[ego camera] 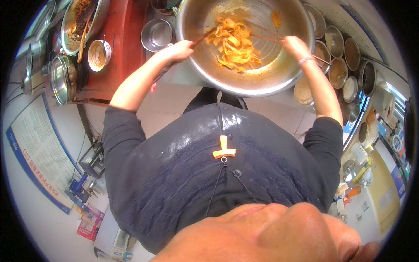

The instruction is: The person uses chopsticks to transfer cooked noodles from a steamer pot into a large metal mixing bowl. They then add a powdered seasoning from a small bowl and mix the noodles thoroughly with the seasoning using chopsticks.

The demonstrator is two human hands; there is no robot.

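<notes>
Before me is a large, wide metal basin (pixel 199 65) with a shiny rim. Wide, flat noodles (pixel 237 49), coated orange-yellow, lie heaped inside it, and a small loose clump (pixel 276 19) rests apart at the far right. My left hand (pixel 181 51), at the basin's left rim, is closed around long brown chopsticks (pixel 202 38) whose tips reach into the noodles. Over the right side of the basin, my right hand (pixel 294 47) grips another pair of chopsticks (pixel 266 36). Their tips blur among the noodles, and their back ends stick out past the wrist.
A metal pot (pixel 157 35) stands left of the basin. Farther left, a red table (pixel 126 42) holds a paper bowl (pixel 98 55) with a utensil in it and a large basin (pixel 70 36) of dark food. Several round containers (pixel 337 72) of seasonings crowd the right side.
</notes>
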